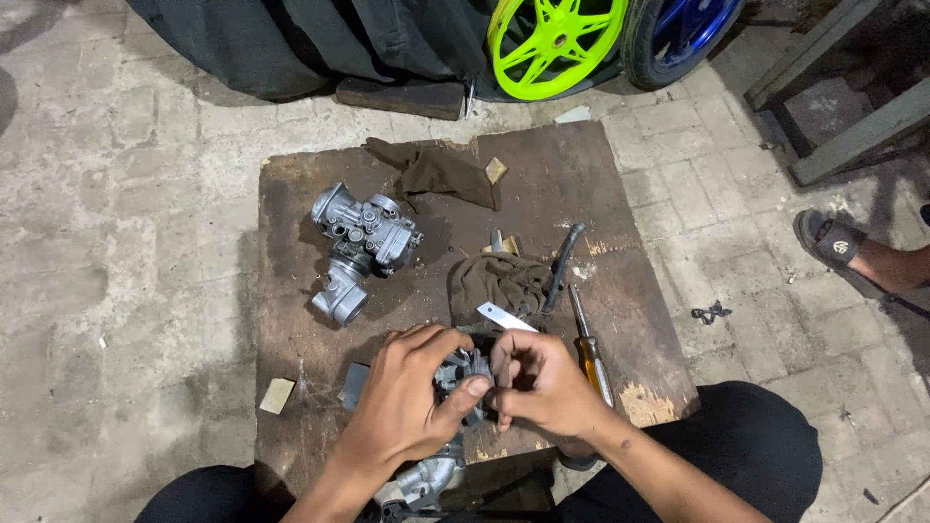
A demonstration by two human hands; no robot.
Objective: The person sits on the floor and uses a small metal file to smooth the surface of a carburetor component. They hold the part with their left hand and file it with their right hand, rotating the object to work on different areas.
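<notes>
Both my hands meet over the near edge of a dark wooden board (601,194). My left hand (407,397) curls round a small grey metal engine part (463,370), thumb pressed on its front. My right hand (542,383) grips the same part from the right, fingers bent in. A larger silver metal piece (426,479) lies under my left wrist, partly hidden. A silver carburettor (358,242) rests on the board's far left, apart from both hands.
A brown rag (441,169) lies at the board's back, another rag (499,281) with a black hose (562,266) mid-board. A yellow-handled screwdriver (589,349) lies right of my hands. Green (552,44) and blue (693,29) wheels stand behind. Another person's sandalled foot (852,252) is at right.
</notes>
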